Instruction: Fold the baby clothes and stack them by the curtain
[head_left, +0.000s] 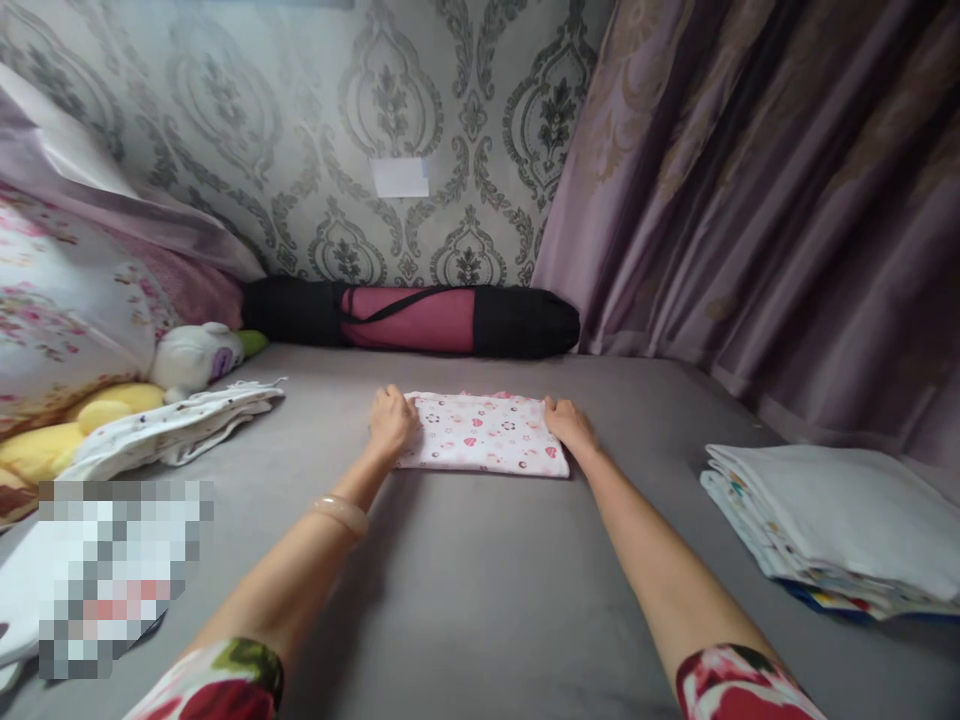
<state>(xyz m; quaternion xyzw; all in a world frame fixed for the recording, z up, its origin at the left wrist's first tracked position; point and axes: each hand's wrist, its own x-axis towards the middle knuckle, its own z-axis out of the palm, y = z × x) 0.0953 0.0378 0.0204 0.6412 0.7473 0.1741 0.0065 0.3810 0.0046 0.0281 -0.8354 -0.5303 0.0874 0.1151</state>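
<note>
A white cloth (487, 435) printed with pink hearts and small flowers lies folded into a flat rectangle on the grey bed sheet (465, 590). My left hand (392, 424) is closed on its left end, near the far corner, with a pale bangle on that wrist. At the far right corner, my right hand (570, 424) pinches the cloth between thumb and fingers. Both arms reach forward, spread about the cloth's width apart. A bit of pink trim shows along the cloth's far edge.
A black and maroon long bag (409, 320) lies against the wall. Folded cloths (840, 520) are stacked at the right, beside purple curtains (712, 200). On the left are plush toys (191, 360), a crumpled spotted cloth (180, 425), a floral pillow (67, 310) and a blurred-out item (120, 580).
</note>
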